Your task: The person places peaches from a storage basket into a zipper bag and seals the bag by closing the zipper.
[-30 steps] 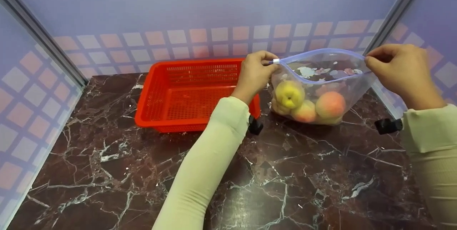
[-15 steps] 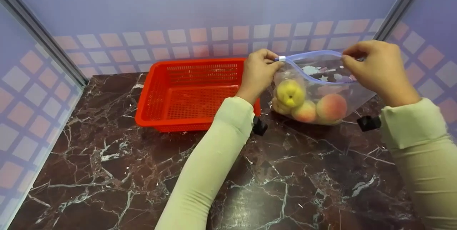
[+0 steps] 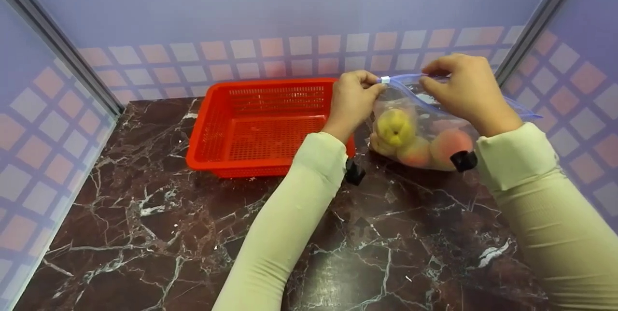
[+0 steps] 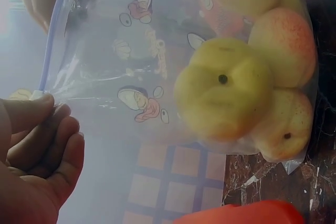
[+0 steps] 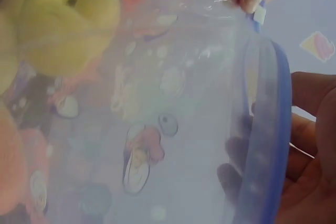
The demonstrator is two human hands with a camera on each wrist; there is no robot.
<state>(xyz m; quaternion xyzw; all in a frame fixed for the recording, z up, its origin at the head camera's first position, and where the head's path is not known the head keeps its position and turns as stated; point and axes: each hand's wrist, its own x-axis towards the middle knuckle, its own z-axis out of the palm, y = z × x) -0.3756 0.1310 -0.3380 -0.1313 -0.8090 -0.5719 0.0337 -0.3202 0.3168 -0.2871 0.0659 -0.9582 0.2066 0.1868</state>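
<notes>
A clear zip bag point(image 3: 425, 127) holding a yellow fruit point(image 3: 395, 126) and peaches point(image 3: 446, 144) is being held upright on the dark marble worktop point(image 3: 193, 233), just right of the red basket point(image 3: 263, 125). The bag's blue zip strip point(image 3: 403, 78) is being pinched at its left end by the left hand point(image 3: 351, 101), beside the white slider point(image 3: 385, 79), and is being gripped further along by the right hand point(image 3: 463, 91); both grips are clamped on the bag. The film is judged thin, soft and slippery, the load bottom-heavy and easily bruised, so the stiffer zip strip is being treated as the sound place to hold.
</notes>
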